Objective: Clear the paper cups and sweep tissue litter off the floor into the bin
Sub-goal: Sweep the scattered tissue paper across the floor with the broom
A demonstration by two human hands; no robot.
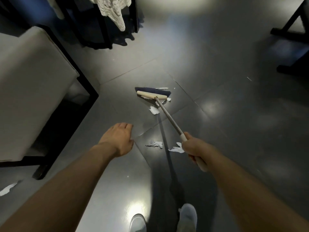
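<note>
Tissue scraps [154, 110] lie on the dark floor [225, 77], some touching the head of the broom [151, 96]. Two more lie nearer us, and another lies far left by the white seat [33, 77]. Our right hand [195, 148] grips the end of the broom's handle. Our left hand [117, 139] hovers relaxed, holding nothing.
</note>
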